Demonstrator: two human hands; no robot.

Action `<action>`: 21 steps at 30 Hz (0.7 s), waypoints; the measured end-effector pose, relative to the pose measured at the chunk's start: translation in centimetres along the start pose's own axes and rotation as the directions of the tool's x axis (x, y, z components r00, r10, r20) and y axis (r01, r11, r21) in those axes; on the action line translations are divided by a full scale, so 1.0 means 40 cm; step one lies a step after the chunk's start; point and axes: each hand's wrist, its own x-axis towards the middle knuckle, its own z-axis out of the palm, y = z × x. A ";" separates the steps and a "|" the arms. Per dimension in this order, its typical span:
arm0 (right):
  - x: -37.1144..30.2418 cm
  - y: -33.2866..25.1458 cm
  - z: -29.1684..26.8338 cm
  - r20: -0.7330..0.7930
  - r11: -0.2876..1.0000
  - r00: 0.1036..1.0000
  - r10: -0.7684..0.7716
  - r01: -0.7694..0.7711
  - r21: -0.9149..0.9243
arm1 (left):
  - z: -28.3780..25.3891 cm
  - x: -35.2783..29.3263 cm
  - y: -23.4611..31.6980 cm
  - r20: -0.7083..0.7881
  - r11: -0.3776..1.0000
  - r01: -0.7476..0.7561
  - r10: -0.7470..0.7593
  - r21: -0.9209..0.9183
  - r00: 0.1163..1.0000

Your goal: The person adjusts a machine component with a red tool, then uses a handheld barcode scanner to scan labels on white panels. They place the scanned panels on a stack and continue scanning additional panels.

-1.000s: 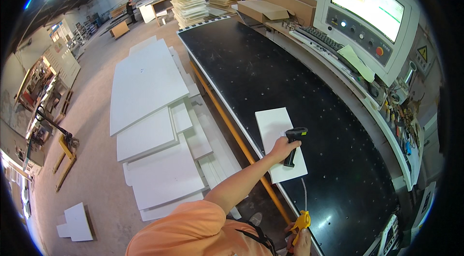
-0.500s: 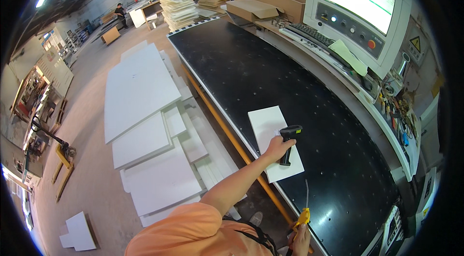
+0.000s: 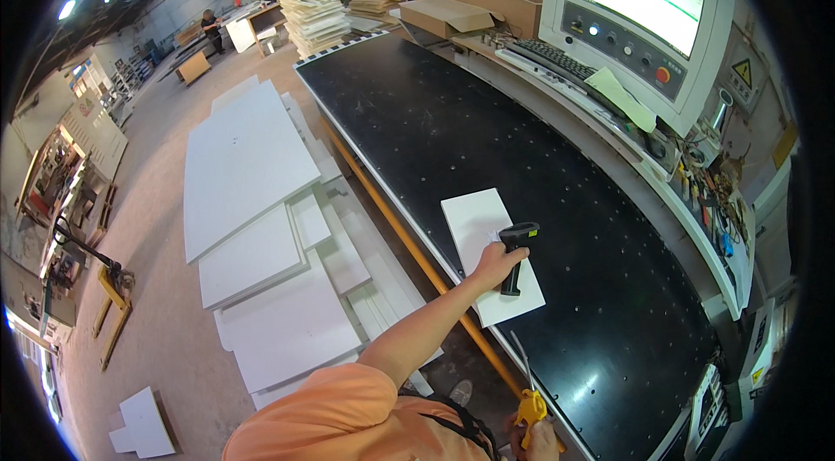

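Note:
A rectangular white panel [image 3: 474, 213] lies on the black table [image 3: 417, 113]. Over it, my left hand [image 3: 497, 265] has its fingers closed round a black handheld barcode scanner [image 3: 513, 278]. A small whitish bit shows beside those fingers; what it is, I cannot tell. Low in the picture at the table's near edge, my right hand [image 3: 541, 442] grips a yellow air blow gun [image 3: 530, 410]. Its thin metal nozzle points up over the table edge, toward the panel's near corner.
Stacked white boards [image 3: 252, 174] lie left of the table, beside an orange rail [image 3: 402, 222]. A control console [image 3: 635, 17] with a lit screen, a keyboard [image 3: 552, 61] and tools [image 3: 709, 191] line the right side. A yellow pallet jack [image 3: 113, 300] stands far left; a person [image 3: 211, 30] is in the back.
The blow gun and my right hand have shifted left and down, and its nozzle now tilts left. My left hand stays on the scanner over the panel. The view has shifted slightly.

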 end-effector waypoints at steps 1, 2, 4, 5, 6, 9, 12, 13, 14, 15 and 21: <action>-0.004 -0.007 -0.006 0.020 0.998 0.999 0.031 -0.032 0.057 | 0.001 0.000 -0.001 -0.008 1.000 -0.006 0.006 0.002 1.000; -0.008 -0.015 -0.009 0.040 0.991 0.997 0.061 -0.065 0.114 | 0.002 0.000 -0.002 -0.009 1.000 -0.004 0.004 0.005 1.000; -0.012 -0.034 -0.013 0.020 0.972 0.999 0.039 -0.043 0.232 | 0.006 0.004 -0.008 -0.007 1.000 0.002 -0.002 -0.002 1.000; -0.014 -0.044 -0.015 0.006 0.976 0.999 0.037 -0.038 0.212 | 0.008 0.006 -0.011 -0.005 1.000 0.007 -0.007 -0.010 1.000; -0.012 -0.053 -0.013 -0.006 0.981 0.999 0.033 -0.032 0.193 | 0.010 0.008 -0.014 -0.018 1.000 0.021 -0.021 -0.010 1.000; -0.009 -0.070 -0.010 0.045 0.990 0.998 0.044 -0.049 0.132 | 0.012 0.011 -0.018 -0.012 0.995 0.001 -0.002 -0.096 1.000; -0.007 -0.067 -0.002 0.092 0.999 0.995 0.039 -0.038 -0.013 | 0.010 0.008 -0.014 -0.005 1.000 -0.017 0.017 -0.010 1.000; -0.004 -0.062 0.002 0.095 0.997 0.995 0.032 -0.025 -0.075 | 0.009 0.006 -0.012 -0.008 1.000 -0.011 0.011 -0.013 1.000; -0.005 -0.057 0.005 0.133 0.995 0.991 0.013 -0.025 0.093 | 0.008 0.004 -0.009 -0.012 1.000 -0.018 0.018 -0.024 1.000; -0.003 -0.052 0.010 0.120 0.995 0.992 0.026 -0.037 0.097 | 0.007 0.002 -0.007 0.004 1.000 0.010 -0.009 -0.022 1.000; 0.001 -0.035 0.020 0.037 0.984 0.995 0.092 -0.096 0.150 | 0.009 -0.002 -0.002 -0.028 1.000 -0.004 0.003 -0.012 1.000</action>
